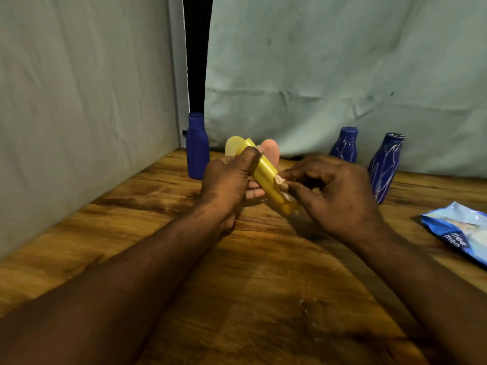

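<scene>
Head view: your left hand (226, 180) grips the yellow bottle (264, 175) above the desk (263, 285), with the thumb across its upper half and the fingers curled underneath. The bottle lies tilted, its far end up and to the left and its near end low and toward your right. Your right hand (334, 191) pinches a white wipe (280, 180) between thumb and fingers and presses it against the lower part of the bottle.

The step in hand looks like wiping the bottle clean. To do it well, hold the left grip firm so the bottle cannot spin. Press the wipe flat on the plastic rather than bunched, and draw it along the length toward the near end. Then turn the bottle a little to reach the hidden side.

The bottle lies between both hands and touches each, and the wipe sits right at your right fingertips. Behind them, a blue bottle (197, 148) stands by the back corner. Two streaked blue bottles (344, 144) stand further right, and a pack of wipes (458, 230) lies near the right edge, well apart from your hands.
</scene>
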